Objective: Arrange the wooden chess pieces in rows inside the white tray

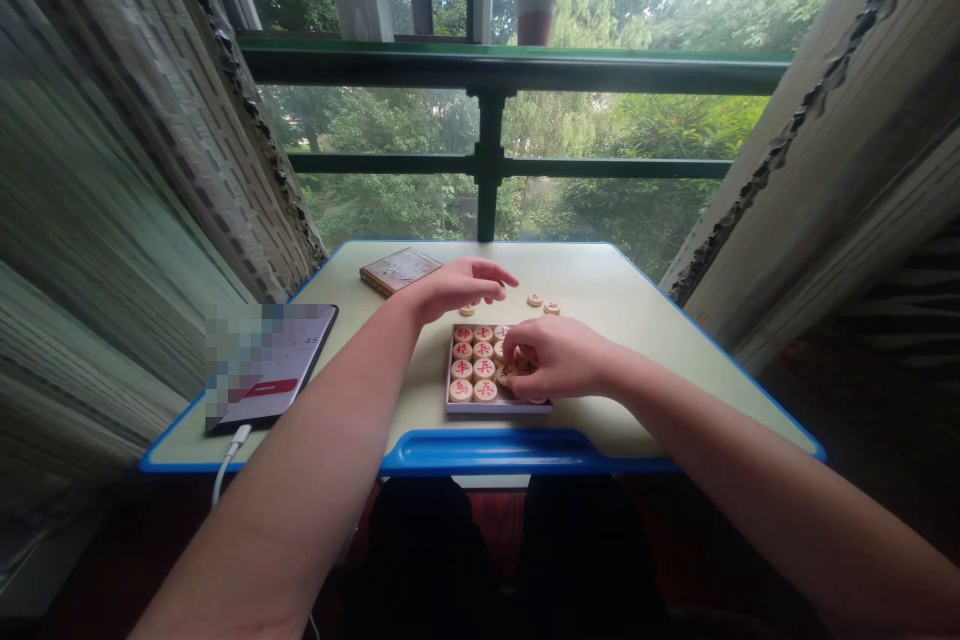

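A shallow box on the table holds rows of round wooden Chinese chess pieces; those on its left bear red characters. My right hand is over the right part of the box. Its thumb and fingers close around a dark-lettered Chinese chess piece, and the hand hides other pieces there. Beyond the box hovers my left hand, fingers stretched apart to the right, with nothing clearly held. One loose piece shows just below it. Two more loose pieces lie to its right.
A flat box lid with a printed top lies at the back left of the blue-edged table. At left stands a tablet with a white cable. A blue trough runs along the front edge. Curtains flank the window.
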### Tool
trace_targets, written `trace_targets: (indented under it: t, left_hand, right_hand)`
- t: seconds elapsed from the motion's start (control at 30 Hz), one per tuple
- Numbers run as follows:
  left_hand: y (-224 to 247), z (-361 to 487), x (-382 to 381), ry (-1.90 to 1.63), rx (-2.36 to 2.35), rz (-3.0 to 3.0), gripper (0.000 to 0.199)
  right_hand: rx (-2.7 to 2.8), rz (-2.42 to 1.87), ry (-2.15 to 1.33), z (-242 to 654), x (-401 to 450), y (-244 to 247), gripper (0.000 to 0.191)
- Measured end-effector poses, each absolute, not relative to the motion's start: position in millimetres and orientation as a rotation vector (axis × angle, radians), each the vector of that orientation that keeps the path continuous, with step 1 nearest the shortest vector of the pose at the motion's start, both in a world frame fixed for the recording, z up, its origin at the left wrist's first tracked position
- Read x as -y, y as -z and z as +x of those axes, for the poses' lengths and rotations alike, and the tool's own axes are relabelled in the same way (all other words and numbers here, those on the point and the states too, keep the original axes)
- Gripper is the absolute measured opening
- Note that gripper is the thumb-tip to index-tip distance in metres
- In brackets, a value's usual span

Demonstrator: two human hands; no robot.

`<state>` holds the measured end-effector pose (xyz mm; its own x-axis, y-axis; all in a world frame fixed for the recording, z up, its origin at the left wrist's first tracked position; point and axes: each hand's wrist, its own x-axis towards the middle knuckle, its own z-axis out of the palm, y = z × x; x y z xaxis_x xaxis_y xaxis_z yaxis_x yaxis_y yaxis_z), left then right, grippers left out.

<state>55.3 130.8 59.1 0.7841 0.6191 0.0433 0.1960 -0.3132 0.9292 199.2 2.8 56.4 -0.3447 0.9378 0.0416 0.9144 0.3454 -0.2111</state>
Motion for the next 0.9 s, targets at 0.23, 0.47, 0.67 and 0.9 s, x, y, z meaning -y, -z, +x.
trace_targets:
  t: [0.23, 0.47, 0.67, 0.9]
  left_hand:
    - [-59.4, 55.5, -128.4, -0.442, -0.651, 1.903, 0.035]
    - [-57.5, 54.8, -129.3, -0.393, -0.663, 1.960, 0.037]
    - [-57.5, 53.8, -130.0, -0.374, -0.642, 1.969, 0.040]
    - [-55.8, 55.4, -132.0, -0.397, -0.664, 1.960, 0.038]
  right_hand:
    - [2.466, -1.704, -0.215, 195.9, -2.2, -58.1, 0.019]
    - [2.472, -1.713, -0.205, 193.7, -1.4, -60.0, 0.017]
    - [2.478, -1.720, -0.216, 192.3, -1.2, -60.3, 0.016]
    - [2.497, -1.725, -0.179, 193.0, 0.0, -59.7, 0.018]
